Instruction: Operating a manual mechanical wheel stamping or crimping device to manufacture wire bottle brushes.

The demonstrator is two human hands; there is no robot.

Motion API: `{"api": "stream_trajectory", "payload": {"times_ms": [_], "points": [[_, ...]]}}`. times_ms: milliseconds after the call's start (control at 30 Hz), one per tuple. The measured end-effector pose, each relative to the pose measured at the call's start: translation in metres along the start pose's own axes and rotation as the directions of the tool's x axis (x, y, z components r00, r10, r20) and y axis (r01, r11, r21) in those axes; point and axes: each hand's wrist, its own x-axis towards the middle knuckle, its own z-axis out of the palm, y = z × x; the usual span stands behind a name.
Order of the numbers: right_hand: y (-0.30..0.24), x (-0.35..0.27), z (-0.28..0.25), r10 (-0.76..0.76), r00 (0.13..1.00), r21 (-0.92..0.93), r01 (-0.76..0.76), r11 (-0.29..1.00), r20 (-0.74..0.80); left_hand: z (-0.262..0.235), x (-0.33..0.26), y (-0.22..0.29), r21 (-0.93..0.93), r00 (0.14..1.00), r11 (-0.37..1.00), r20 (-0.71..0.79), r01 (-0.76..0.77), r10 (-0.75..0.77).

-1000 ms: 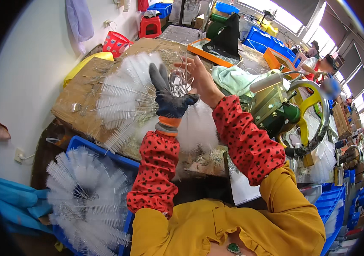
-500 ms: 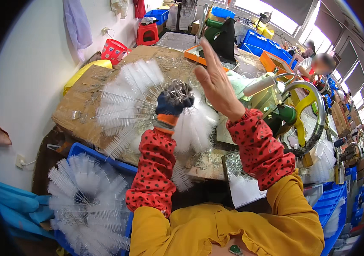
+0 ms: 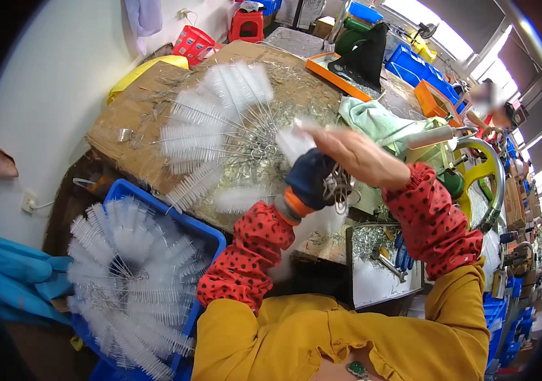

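**Ana:** Head view first: what does each hand have?

**Ben:** The left hand [image 3: 311, 180], in a dark glove with an orange cuff, is closed around a bundle of wire handles [image 3: 336, 186], the looped ends showing just right of the fist. The right hand [image 3: 355, 154] is bare, with the fingers held straight and close together, their tips on a white bottle brush [image 3: 294, 143] at the top of the bundle. Whether they pinch it or only press on it, I cannot tell; the brush is blurred.

**Ana:** Which way does that brush run?

**Ben:** Its long axis runs from the left fist up and to the left, bristle end away from the person, wire end down in the fist. It sits above the edge of the cardboard-covered bench [image 3: 128, 127], just right of the fan of brushes [image 3: 214, 127].

**Ana:** And the fan?

**Ben:** White brushes lie flat on the cardboard, spread like spokes, with the wire loops gathered at the right near the gloved hand and the bristle heads pointing outward, up and left.

**Ana:** Anything lower down?

**Ben:** A blue crate [image 3: 211, 232] at the lower left holds a second round fan of brushes [image 3: 125, 273], with the handles at the centre. A metal tray [image 3: 379, 279] sits under the right forearm.
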Motion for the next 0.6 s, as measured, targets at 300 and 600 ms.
{"api": "stream_trajectory", "payload": {"times_ms": [300, 600], "points": [[-0.011, -0.081, 0.034, -0.489, 0.447, -0.264, 0.476, 0.839, -0.749, -0.072, 0.075, -0.064, 0.579, 0.873, 0.794, -0.274, -0.185, 0.403], [0.036, 0.027, 0.286, -0.068, 0.87, -0.264, -0.074, 0.962, -0.488, -0.148, 0.108, -0.068, -0.478, 0.252, 0.847, -0.812, 0.231, -0.527]]}}
